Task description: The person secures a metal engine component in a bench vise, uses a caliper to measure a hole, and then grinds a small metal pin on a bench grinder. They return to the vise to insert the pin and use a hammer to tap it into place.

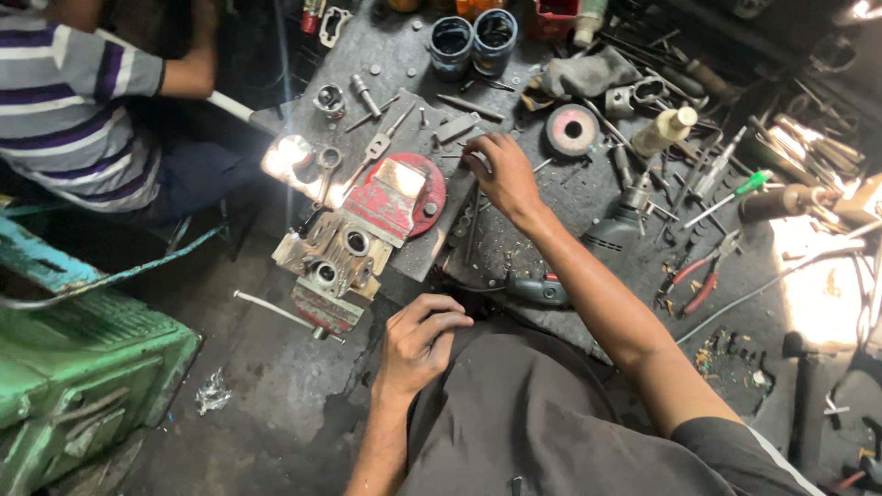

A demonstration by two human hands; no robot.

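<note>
Overhead, head view: a person works at a cluttered dark metal workbench (588,197), both bare arms reaching forward.
Right hand (501,174): stretched across the bench, fingers curled down onto small loose parts just right of the red bench vise (390,207); the fingertips are pinched together, but whether anything is between them cannot be told.
Left hand (418,344): loosely curled near the bench's front edge, close to the body; it appears to hold nothing, though its palm is hidden.
Workpiece: a pale cast metal engine part (335,253) with round bores sits clamped in the vise, tilted toward the lower left, well lit by a bright glare.
Vise handle: a thin steel bar (285,315) projects to the lower left below the jaws.
Near the right hand: a flat metal file (457,127) and a grinding disc (571,129) lie just beyond it; an electric drill (537,291) lies at the bench's front edge under the forearm.
Farther right: red-handled pliers (694,280) and a green-handled screwdriver (735,193) rest among scattered tools.
Background: two dark round tins (473,39) stand at the far edge; a second person in a striped shirt (69,101) sits at upper left, hands out of the work.
Technique note: picking a small piece from such clutter likely goes best with a fingertip pinch, lifting straight up so neighbouring bits stay put; the idle hand could steady the clamped casting.
</note>
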